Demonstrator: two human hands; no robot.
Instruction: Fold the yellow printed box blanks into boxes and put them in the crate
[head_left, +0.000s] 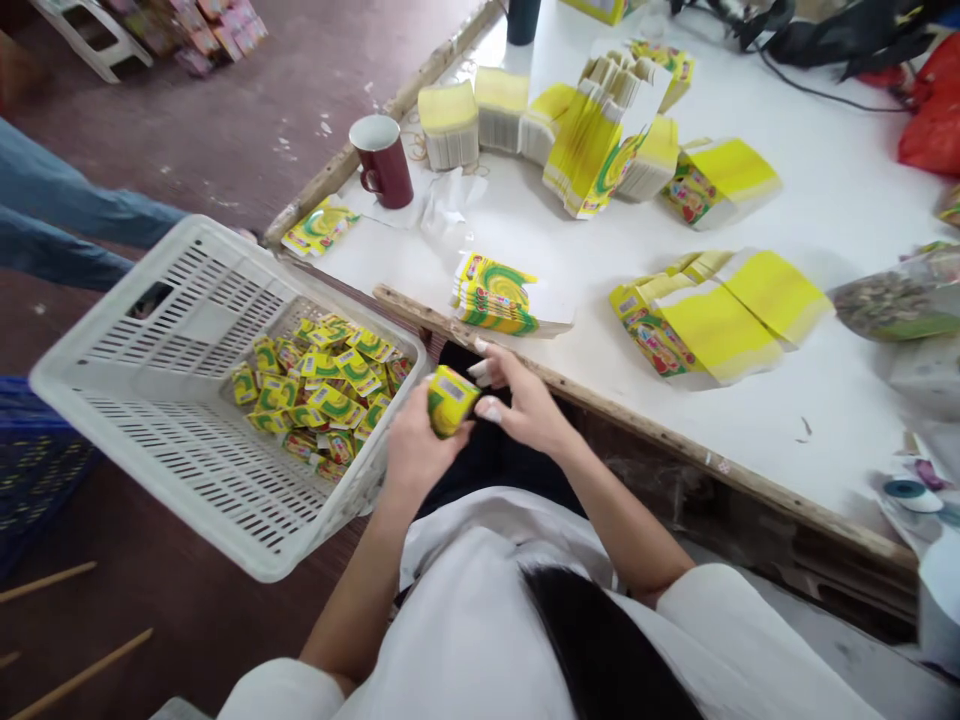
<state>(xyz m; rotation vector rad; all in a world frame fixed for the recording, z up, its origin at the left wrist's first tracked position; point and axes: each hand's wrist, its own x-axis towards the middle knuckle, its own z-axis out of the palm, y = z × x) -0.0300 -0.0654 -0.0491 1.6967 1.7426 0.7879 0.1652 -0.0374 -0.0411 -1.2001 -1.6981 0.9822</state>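
Observation:
My left hand [421, 445] is wrapped round a small yellow-and-green carton [451, 400], held above my lap near the table's front edge. Just right of the carton, my right hand [523, 398] has its fingers apart and nothing between them; white coverings show on some fingertips. Left of my hands stands a white plastic basket [225, 535] with many similar small cartons [330, 385] heaped in it. A stack of flat yellow cartons [499, 295] lies on the table edge straight ahead of my hands.
On the white table [757, 430] are a dark red mug [384, 165], bundles of flat cartons [720, 310] and a taller carton stack [600, 140]. A clear bag [900, 295] lies at the right. Another person's legs [67, 215] are behind the basket, and a blue crate [41, 450] stands at left.

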